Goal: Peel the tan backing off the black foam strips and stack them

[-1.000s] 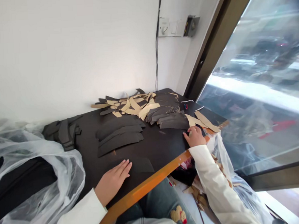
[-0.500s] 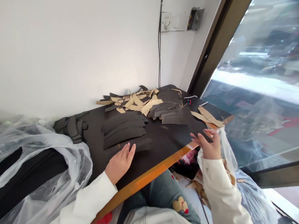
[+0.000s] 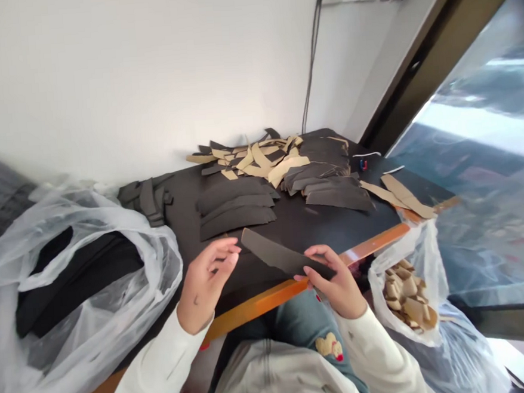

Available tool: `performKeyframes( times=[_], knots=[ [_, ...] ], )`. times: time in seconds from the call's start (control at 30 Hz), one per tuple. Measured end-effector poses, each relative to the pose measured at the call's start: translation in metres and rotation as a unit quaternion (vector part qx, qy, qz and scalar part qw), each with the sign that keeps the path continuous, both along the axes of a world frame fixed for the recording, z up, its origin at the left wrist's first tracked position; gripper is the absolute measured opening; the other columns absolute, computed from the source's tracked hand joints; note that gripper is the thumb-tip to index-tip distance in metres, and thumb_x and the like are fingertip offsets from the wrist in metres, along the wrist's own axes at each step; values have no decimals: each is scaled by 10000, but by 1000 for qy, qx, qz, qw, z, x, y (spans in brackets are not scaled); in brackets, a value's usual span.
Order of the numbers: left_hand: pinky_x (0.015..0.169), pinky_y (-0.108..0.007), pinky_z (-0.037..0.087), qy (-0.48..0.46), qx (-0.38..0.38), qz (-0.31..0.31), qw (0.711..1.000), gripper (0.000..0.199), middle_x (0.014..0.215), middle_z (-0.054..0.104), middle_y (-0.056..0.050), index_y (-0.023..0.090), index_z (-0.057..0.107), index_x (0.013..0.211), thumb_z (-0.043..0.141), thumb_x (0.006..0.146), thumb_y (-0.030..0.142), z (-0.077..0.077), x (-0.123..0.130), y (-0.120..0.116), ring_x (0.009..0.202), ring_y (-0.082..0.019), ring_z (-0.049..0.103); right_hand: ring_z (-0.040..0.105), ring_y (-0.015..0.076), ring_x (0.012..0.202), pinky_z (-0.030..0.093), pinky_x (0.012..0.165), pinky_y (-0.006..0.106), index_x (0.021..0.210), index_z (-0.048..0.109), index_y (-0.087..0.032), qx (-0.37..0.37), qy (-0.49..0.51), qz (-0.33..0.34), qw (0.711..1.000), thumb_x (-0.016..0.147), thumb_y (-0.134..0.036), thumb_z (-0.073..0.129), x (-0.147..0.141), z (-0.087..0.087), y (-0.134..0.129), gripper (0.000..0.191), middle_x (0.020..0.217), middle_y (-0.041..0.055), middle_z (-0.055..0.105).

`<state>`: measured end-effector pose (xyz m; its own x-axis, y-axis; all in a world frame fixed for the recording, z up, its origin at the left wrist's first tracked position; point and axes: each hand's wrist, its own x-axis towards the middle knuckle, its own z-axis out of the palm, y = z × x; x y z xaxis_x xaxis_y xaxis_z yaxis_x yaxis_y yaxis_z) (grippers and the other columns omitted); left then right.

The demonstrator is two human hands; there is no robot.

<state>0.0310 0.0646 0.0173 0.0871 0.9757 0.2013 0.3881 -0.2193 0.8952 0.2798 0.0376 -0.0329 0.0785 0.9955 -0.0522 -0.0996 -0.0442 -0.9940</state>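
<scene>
we look down on a dark tabletop with an orange edge, set against a white wall. a long black cut strip is held up over the table's near edge, its far end raised. our right hand pinches its near end between thumb and fingers. our left hand is open, fingers loosely curled, just beside the strip. past it lie three overlapping black strips, then a heap of tan and black offcuts. a clear plastic bag of tan scraps sits at the right.
</scene>
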Motion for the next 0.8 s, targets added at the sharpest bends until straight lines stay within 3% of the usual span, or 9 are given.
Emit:
performKeyframes(
  times=[0.13,0.2,0.27,0.37,0.43,0.47,0.6,0.67,0.8],
  knots=[
    [592,-238,552,-55,-55,25,997,217,746,660,-18,187,672,902,656,846,396,2,-10,7,629,-136,631,642,143,509,520,403,245,1056,492,-239,-11,-80,60,995,815,-446,648,-3,-4,8,354,841,19,674],
    [571,-230,535,-78,-91,3,993,214,696,631,-3,184,634,854,630,863,398,-2,-15,6,611,-130,617,670,158,585,568,489,288,1119,473,-240,15,-138,80,987,848,-424,605,-3,-6,15,353,949,51,679],
    [573,-226,522,-93,-107,-13,990,218,691,614,6,188,582,845,598,883,402,-6,-17,1,619,-128,613,694,204,765,599,638,366,1184,445,-227,100,-236,26,966,841,-399,612,-5,-3,20,418,1103,107,647],
    [597,-232,507,-100,-100,-3,990,212,716,599,14,204,520,863,536,922,407,-9,-15,-13,601,-116,592,621,266,960,545,791,464,1185,457,-209,245,-409,-184,859,809,-321,668,-16,13,15,445,1159,154,582],
    [653,-241,504,-93,-94,24,991,188,742,592,12,215,516,903,507,942,398,-11,-8,-26,639,-120,594,587,267,937,502,805,464,1083,498,-224,305,-465,-237,797,813,-263,671,-31,29,3,323,1004,118,596],
    [674,-242,500,-86,-91,35,992,176,755,586,8,220,521,917,502,946,392,-14,-4,-32,666,-126,594,582,247,880,493,782,437,1025,506,-235,324,-469,-203,796,825,-257,660,-41,36,-3,253,915,87,597],
    [684,-244,498,-102,-62,16,993,169,843,572,-19,234,542,892,511,934,394,-24,17,-52,746,-155,581,529,163,659,442,590,305,859,483,-233,297,-361,40,883,890,-453,553,-77,46,-17,233,731,15,563],
    [676,-246,505,-125,-53,-8,991,174,861,565,-26,241,545,875,514,926,405,-28,25,-56,760,-167,575,502,141,632,411,562,274,794,454,-225,268,-315,66,908,914,-478,490,-86,43,-16,282,708,1,539],
    [633,-223,496,-148,-94,-18,984,196,818,530,-17,243,550,857,514,926,423,-28,29,-56,726,-159,552,473,116,639,386,583,245,761,445,-215,247,-273,121,922,953,-385,416,-83,37,-9,259,709,-8,510]
  ],
)
